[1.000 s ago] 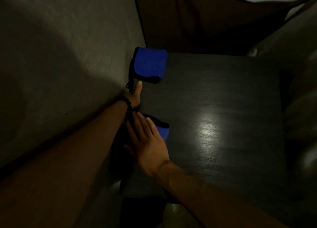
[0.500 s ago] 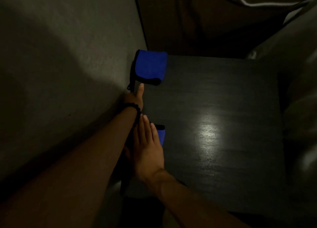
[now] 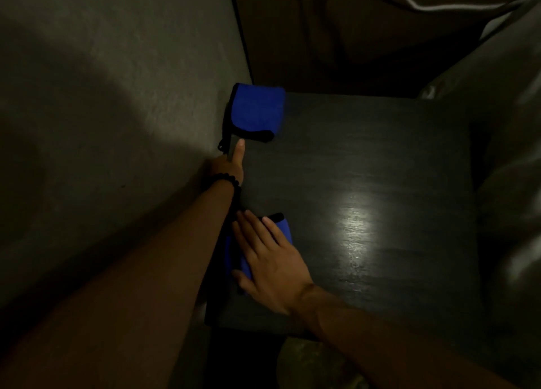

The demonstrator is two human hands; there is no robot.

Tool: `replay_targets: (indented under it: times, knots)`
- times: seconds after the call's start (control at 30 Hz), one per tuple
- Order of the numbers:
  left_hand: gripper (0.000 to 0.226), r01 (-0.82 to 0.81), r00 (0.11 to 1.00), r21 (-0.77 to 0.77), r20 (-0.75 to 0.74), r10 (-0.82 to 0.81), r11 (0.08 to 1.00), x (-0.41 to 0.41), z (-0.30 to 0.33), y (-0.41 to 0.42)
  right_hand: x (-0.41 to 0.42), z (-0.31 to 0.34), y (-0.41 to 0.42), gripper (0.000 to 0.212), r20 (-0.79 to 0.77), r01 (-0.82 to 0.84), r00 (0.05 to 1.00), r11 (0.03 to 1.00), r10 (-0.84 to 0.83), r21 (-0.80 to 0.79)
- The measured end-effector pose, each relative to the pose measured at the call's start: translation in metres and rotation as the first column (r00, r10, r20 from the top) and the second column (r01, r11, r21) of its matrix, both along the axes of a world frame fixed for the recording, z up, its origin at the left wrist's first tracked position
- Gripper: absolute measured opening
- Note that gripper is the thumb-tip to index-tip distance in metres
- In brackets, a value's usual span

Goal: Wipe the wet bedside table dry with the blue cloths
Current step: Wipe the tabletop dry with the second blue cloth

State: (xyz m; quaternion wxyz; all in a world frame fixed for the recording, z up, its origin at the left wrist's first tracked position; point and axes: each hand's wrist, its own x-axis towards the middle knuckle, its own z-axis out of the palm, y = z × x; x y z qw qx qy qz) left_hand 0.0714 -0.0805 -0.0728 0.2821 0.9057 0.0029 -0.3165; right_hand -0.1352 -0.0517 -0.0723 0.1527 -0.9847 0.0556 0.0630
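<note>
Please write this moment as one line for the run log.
right hand: flat on near blue cloth | left hand: at table's left edge, grip unclear | far folded blue cloth: untouched, back-left corner | dark wooden bedside table: shiny

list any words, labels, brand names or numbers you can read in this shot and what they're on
None: no readable text anywhere.
Far blue cloth: plain, black trim, no legible tag.
Near blue cloth under the right hand: plain.
Bedside table: bare dark wood grain.

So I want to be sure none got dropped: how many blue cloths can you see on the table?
2. One blue cloth lies at the table's far left corner; the other sits near the left edge under the right hand. Dim light could hide more.
</note>
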Motion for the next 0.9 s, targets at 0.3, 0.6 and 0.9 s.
replay_targets:
  times: [0.3,0.6,0.9]
  knots:
    - [0.049,-0.056,0.961,-0.074,0.267,0.074,0.996,-0.017,-0.005,0.008,-0.043,-0.007,-0.025,0.079,-0.014,0.07,0.997,0.997,-0.071,-0.035]
    - [0.062,-0.034,0.966,0.038,0.259,0.023,0.999,-0.017,-0.003,0.007,-0.077,-0.009,-0.058,0.08,-0.008,0.116,0.993,0.986,-0.118,-0.12]
    - [0.046,-0.098,0.949,0.021,0.303,0.087,0.995,-0.021,0.001,0.003,-0.1,-0.007,-0.083,0.078,-0.037,0.169,0.984,0.974,-0.176,-0.153]
